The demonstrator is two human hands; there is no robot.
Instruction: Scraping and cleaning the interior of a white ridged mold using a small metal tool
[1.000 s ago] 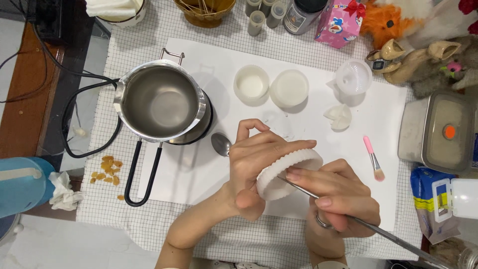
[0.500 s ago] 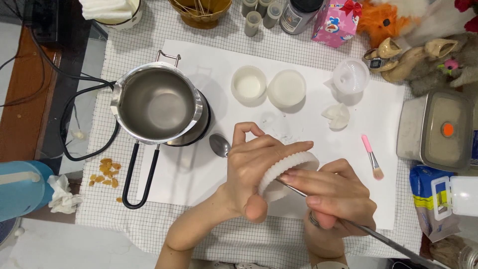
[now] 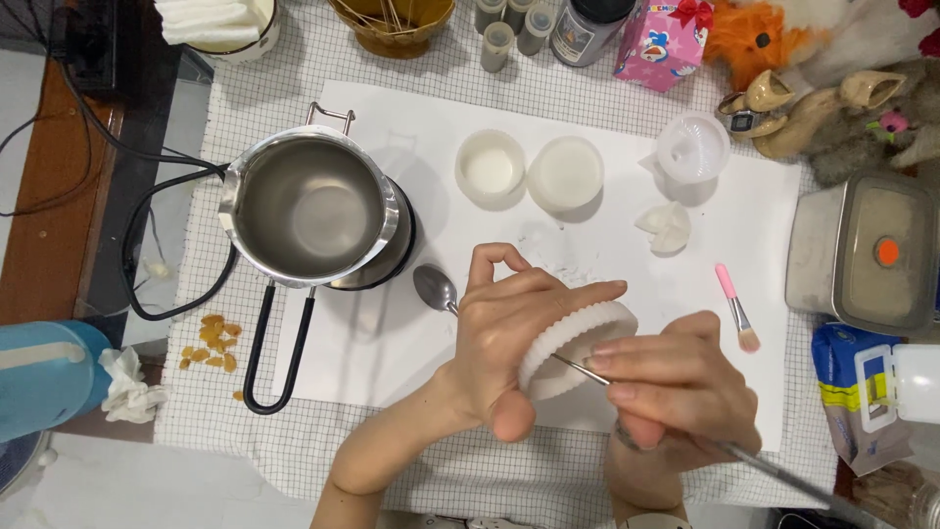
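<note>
Shifted slightly right since a second ago, with the right hand [image 3: 676,392] drawn nearer along the thin metal tool [image 3: 685,431], its tip against the inside of the fluted white silicone mould [image 3: 573,343]. Gripped in the left hand [image 3: 514,328], fingers curled over its rim, tilted above the white paper sheet [image 3: 411,333]. Pinched between right thumb and fingers, just right of the spoon [image 3: 434,287]; steel melting pot [image 3: 308,206] far left, pink brush [image 3: 736,311] to the right.
</note>
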